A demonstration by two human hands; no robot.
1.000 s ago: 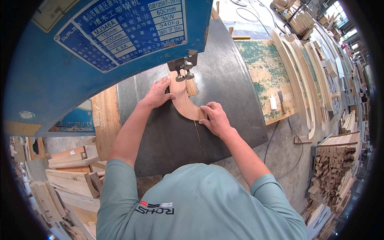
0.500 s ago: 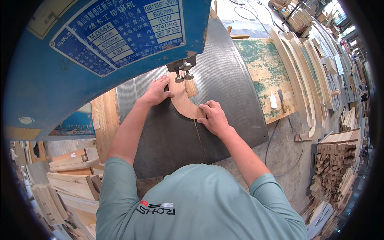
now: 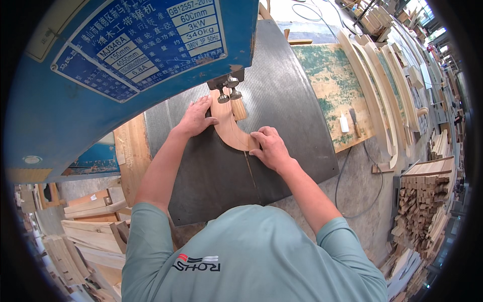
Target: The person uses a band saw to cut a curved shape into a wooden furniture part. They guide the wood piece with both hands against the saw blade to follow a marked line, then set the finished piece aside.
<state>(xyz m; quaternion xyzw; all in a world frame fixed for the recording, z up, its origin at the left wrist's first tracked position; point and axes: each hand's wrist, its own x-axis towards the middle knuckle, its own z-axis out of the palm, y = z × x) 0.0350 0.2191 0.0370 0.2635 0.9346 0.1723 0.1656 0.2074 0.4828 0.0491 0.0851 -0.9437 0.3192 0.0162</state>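
Observation:
A curved wooden board (image 3: pixel 225 117) with a pencil line along it lies flat on the dark ribbed bandsaw table (image 3: pixel 211 176). Its far end sits under the metal blade guide (image 3: pixel 229 89), where the blade itself cannot be made out. My left hand (image 3: pixel 197 118) rests against the board's left edge, fingers stretched forward and thumb apart, touching the wood. With my right hand (image 3: pixel 271 147) I grip the near right end of the board between thumb and bent fingers. A small wooden offcut (image 3: pixel 239 109) lies inside the curve, just right of the guide.
The saw's blue housing (image 3: pixel 136 121) fills the upper left. At right stands a worn green-stained bench (image 3: pixel 327 85) bearing a white bottle (image 3: pixel 344 123), a scraper-like tool (image 3: pixel 355 123) and long curved wooden parts (image 3: pixel 370 95). Stacked wood (image 3: pixel 422 206) stands lower right; boards (image 3: pixel 93 236) lie lower left.
The whole view has shifted slightly. My hands and the curved board keep nearly the same places on the saw table.

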